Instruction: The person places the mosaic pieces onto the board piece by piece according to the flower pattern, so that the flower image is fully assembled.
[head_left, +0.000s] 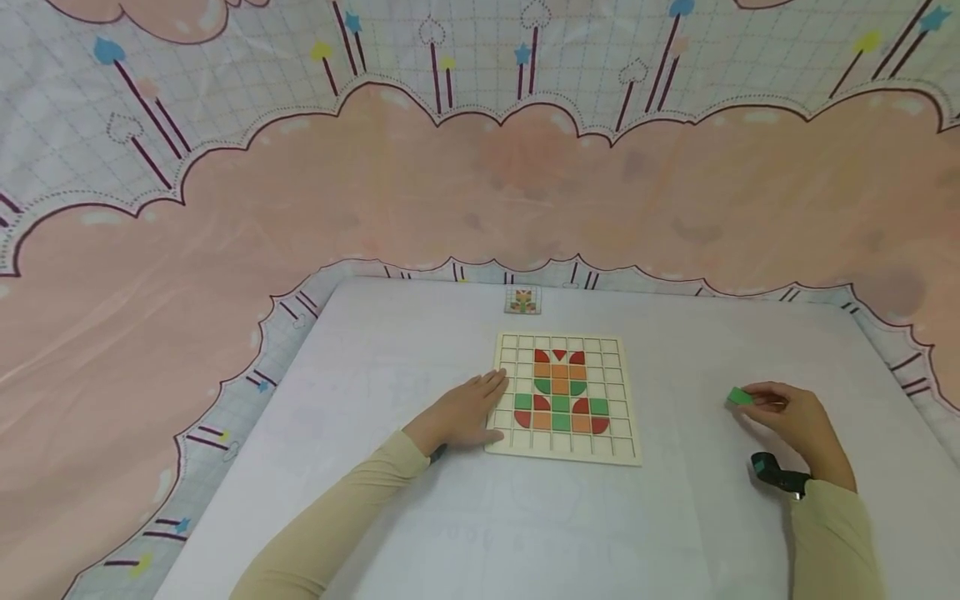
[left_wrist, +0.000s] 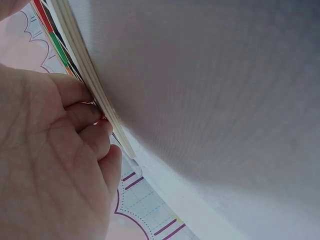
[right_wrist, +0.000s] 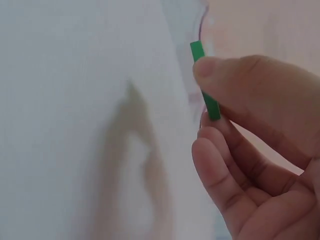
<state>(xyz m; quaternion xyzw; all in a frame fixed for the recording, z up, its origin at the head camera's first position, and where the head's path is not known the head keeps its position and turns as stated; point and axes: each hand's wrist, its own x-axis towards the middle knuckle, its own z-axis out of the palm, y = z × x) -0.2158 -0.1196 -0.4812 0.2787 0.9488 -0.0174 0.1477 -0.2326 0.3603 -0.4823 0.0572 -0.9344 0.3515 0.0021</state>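
A pale wooden grid board [head_left: 626, 433] lies on the white table with red, orange and green tiles set in its middle cells. My left hand [head_left: 467, 410] rests at the board's left edge, fingers along it and thumb by the lower left corner. In the left wrist view, the left hand's fingertips [left_wrist: 102, 125] touch the board's edge [left_wrist: 85, 55]. Off to the right of the board, my right hand [head_left: 793, 417] pinches a small green tile [head_left: 738, 396] between thumb and fingers. The right wrist view shows this green tile [right_wrist: 212, 106] edge-on, held above the table.
Behind the board lies a small pattern card [head_left: 522, 301] with a similar coloured design. The white tabletop [head_left: 420, 342] runs on around the board, and a patterned pink cloth [head_left: 480, 192] hangs behind and beside it. A dark wrist camera [head_left: 776, 473] sits at my right wrist.
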